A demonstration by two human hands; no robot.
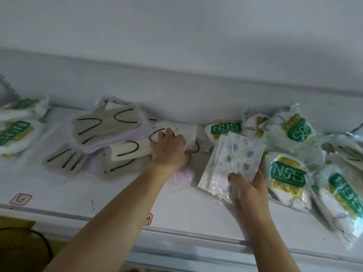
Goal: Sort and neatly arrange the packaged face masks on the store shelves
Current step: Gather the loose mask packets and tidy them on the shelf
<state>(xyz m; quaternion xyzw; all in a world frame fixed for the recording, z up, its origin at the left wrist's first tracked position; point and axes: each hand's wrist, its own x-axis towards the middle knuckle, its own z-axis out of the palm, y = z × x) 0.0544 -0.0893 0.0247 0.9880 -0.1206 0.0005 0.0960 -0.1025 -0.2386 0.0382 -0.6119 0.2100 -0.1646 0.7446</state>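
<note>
Packaged face masks, white shelf (59,193): N95 packs (15,132) far left; beige-and-lilac pile (102,132) left of centre; left hand (170,152) curled gripping white pack (186,138); right hand (248,190) pinching blue-patterned pack (235,154); N95 heap (287,175) right.

Only the person's two forearms and hands showed, entering from the bottom edge of the view. Both arms were bare from the lower edge up to the wrists; no sleeve or cuff came into view on either one. The left hand (169,152) wore no glove, and so did the right hand (249,190). No ring, watch or band could be seen on the fingers or wrists. The fingernails looked short and unpainted, though blur made that uncertain.
</note>
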